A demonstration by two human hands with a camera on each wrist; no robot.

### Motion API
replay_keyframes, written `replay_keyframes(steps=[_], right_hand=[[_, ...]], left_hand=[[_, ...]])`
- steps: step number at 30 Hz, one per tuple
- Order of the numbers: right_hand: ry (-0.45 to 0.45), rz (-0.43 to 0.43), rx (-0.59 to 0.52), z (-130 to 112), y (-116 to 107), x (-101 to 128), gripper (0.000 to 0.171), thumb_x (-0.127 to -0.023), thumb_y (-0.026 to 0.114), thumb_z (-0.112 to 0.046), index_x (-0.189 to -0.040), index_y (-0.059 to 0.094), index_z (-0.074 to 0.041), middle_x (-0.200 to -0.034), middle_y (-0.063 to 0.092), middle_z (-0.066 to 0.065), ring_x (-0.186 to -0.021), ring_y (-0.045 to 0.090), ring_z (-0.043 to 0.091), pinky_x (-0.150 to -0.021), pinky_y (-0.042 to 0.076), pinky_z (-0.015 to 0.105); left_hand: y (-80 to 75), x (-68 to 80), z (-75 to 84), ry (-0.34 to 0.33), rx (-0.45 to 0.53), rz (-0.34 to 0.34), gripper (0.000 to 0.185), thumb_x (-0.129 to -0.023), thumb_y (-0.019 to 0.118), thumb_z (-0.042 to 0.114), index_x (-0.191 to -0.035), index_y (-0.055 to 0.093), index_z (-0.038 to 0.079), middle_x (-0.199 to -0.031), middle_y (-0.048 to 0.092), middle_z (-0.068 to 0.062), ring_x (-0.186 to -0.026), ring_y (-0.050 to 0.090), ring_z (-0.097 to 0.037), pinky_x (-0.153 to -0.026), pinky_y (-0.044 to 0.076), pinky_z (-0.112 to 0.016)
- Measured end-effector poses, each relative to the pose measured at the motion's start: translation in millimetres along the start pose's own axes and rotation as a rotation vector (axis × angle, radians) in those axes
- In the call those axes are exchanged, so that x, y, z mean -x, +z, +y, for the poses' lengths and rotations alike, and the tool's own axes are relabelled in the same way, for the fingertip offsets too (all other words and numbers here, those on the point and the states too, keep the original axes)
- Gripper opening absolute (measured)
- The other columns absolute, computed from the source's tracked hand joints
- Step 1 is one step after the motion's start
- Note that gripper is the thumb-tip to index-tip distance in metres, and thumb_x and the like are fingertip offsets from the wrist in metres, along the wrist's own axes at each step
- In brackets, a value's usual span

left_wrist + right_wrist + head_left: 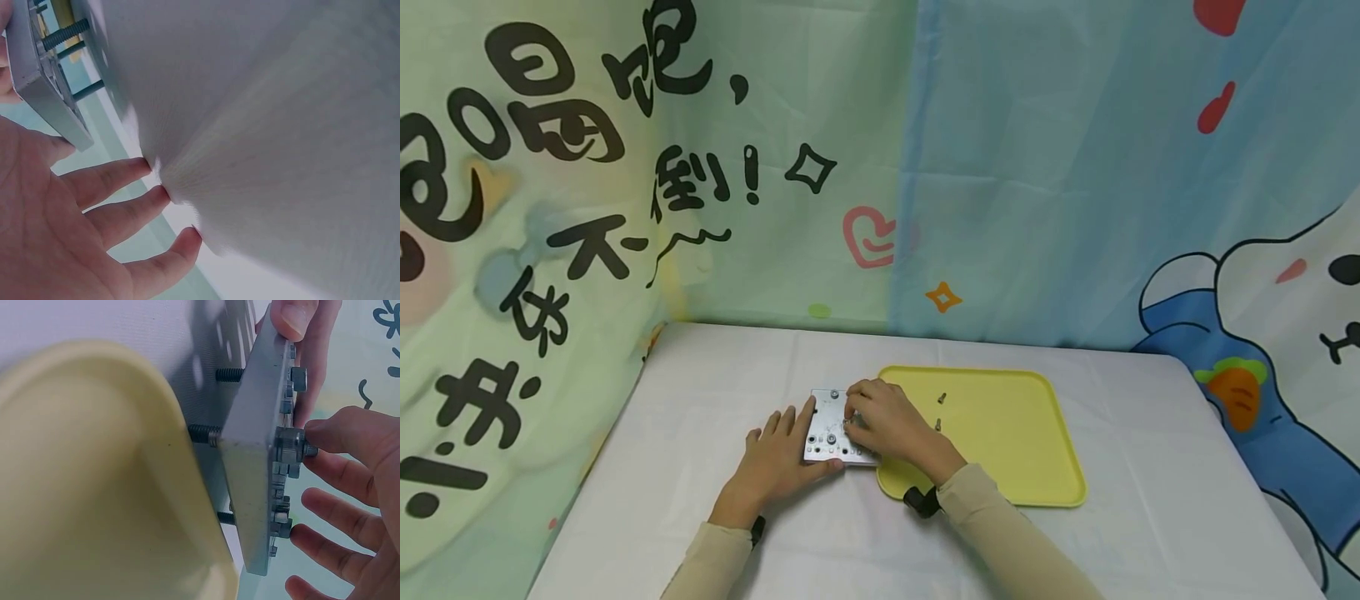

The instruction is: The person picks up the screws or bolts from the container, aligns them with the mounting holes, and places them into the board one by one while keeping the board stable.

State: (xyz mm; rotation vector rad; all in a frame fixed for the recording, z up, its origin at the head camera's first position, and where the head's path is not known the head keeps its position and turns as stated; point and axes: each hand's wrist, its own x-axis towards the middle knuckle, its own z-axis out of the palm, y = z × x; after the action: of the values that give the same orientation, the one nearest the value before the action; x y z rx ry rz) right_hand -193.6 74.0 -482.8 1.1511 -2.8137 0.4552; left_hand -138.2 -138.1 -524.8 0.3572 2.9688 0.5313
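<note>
- A person sits at a worktop (715,500) covered in white cloth, both forearms in beige sleeves reaching forward.
- A small square metal plate (833,433) lies near the middle of the worktop, just beside the left edge of a yellow tray (1000,467).
- The plate stands a little above the cloth on bolts that stick out of its underside; the right wrist view shows their threaded ends (203,433) pointing down at the cloth.
- The left hand (778,462) rests at the plate's left edge. Its thumb runs along the near edge and its forefinger up the left side, so it grips the plate, while the other fingers (119,178) spread with their tips on the cloth.
- The right hand (883,421) lies over the plate's right half. Its thumb and forefinger pinch the head of a bolt (289,447) on the plate's top face; the remaining fingers hang loosely curled beside the plate.
- More bolt heads and nuts (299,378) sit on the same top face.
- Two loose screws (941,400) lie on the tray, to the right of the right hand and apart from it.
- Behind the worktop hangs a printed curtain (1037,167), green on the left and blue on the right.
</note>
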Motion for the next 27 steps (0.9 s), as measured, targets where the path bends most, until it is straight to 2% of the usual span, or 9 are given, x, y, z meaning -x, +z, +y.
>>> replay_keyframes(steps=[11,19,27], right_hand=[[0.036,0.007,0.005,7.5,-5.8,8.9,0.007,-0.092,0.072,-0.023,-0.091,0.069,-0.017,-0.122,0.063,0.006,-0.115,0.057,0.027,-0.097,0.044,0.050],[0.088,0.049,-0.002,32.6,-14.3,27.6,0.006,-0.089,0.073,-0.018,-0.091,0.069,-0.015,-0.118,0.063,0.007,-0.114,0.057,0.030,-0.092,0.046,0.052],[0.152,0.050,0.001,64.0,-21.2,48.7,0.009,-0.089,0.077,-0.018,-0.093,0.070,-0.014,-0.120,0.063,0.010,-0.115,0.057,0.035,-0.090,0.046,0.057]], left_hand=[[0.4,1.1,1.4,-0.003,0.003,-0.007,0.108,-0.082,0.055,0.080,-0.161,0.022,0.014,-0.150,0.042,-0.024,-0.137,0.038,-0.042,-0.098,0.036,-0.065],[-0.8,1.2,3.6,-0.025,0.016,-0.014,0.108,-0.082,0.057,0.080,-0.162,0.020,0.017,-0.151,0.040,-0.024,-0.139,0.036,-0.043,-0.101,0.033,-0.065],[-2.5,1.8,4.8,-0.023,0.024,-0.018,0.107,-0.082,0.059,0.077,-0.161,0.021,0.015,-0.151,0.041,-0.025,-0.138,0.037,-0.043,-0.100,0.034,-0.065]])
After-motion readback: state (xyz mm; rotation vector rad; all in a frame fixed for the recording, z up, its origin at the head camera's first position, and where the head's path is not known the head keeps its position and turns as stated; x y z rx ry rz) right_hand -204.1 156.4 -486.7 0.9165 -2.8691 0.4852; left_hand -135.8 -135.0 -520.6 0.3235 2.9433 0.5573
